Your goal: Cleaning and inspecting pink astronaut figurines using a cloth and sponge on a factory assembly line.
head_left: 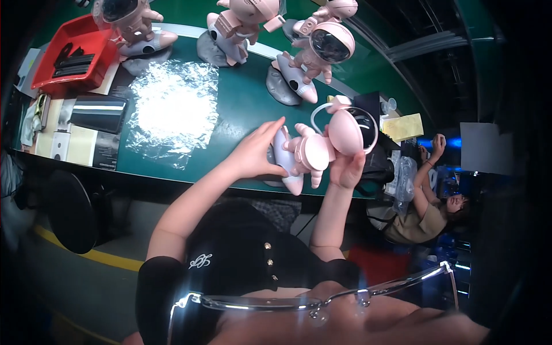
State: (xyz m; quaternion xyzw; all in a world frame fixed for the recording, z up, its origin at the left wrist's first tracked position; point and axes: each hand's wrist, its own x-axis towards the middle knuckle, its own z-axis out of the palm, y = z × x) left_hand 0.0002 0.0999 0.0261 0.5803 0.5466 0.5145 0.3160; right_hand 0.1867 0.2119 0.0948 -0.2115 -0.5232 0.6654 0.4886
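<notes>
A pink astronaut figure (315, 150) on a lilac and pink rocket lies tilted over the front edge of the green table. My left hand (253, 154) is wrapped round the rocket (282, 154), thumb on the near side and fingers on the far side. Under the figure's round helmet (345, 132) is my right hand (347, 169), cupping it from the near side; part of its fingers is hidden behind the helmet. The helmet has a dark visor opening with a clear rim, and a pale curved band stands out beside it.
Several similar astronaut figures (330, 43) on rockets with grey bases stand along the back. Shiny clear plastic wrap (172, 109) lies on the green table (238, 95). A red bin (103, 43) holds dark pieces; a black tray (99, 113) is nearby. Another person (420, 221) sits at the right.
</notes>
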